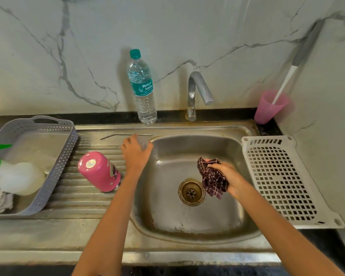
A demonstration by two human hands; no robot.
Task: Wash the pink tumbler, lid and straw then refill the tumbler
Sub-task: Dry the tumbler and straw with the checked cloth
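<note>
The pink tumbler stands upside down on the ribbed drainboard, left of the sink basin. A bent metal straw lies along the back of the drainboard. My left hand is curled over a clear lid at the basin's left rim, covering most of it. My right hand grips a bunched dark red checked cloth above the drain.
A full water bottle stands against the wall beside the tap. A grey basket holding a spray bottle sits at left. A white perforated tray lies right of the basin, and a pink cup with a brush behind it.
</note>
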